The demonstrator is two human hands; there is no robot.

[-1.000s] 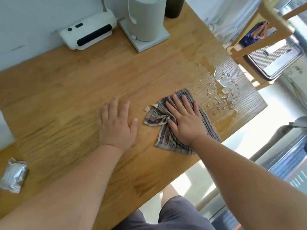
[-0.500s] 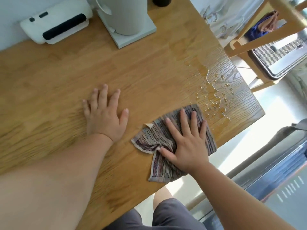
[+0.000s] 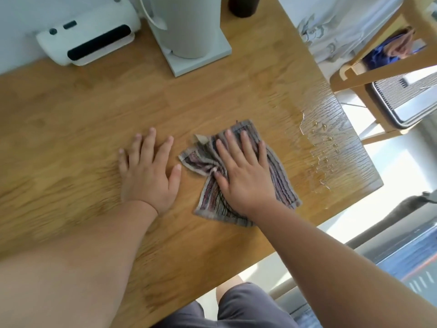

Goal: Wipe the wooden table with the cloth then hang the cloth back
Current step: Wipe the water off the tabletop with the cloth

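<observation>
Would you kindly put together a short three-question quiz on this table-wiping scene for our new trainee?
1. True or false: the right hand presses flat on the striped cloth.
2. Where do the water droplets lie on the wooden table? A) under the left hand B) right of the cloth, near the table's right edge C) beside the white device at the back
3. Fill in: the left hand rests ____ on the bare wood, not touching the cloth.

Key
1. True
2. B
3. flat, palm down with fingers spread
</observation>
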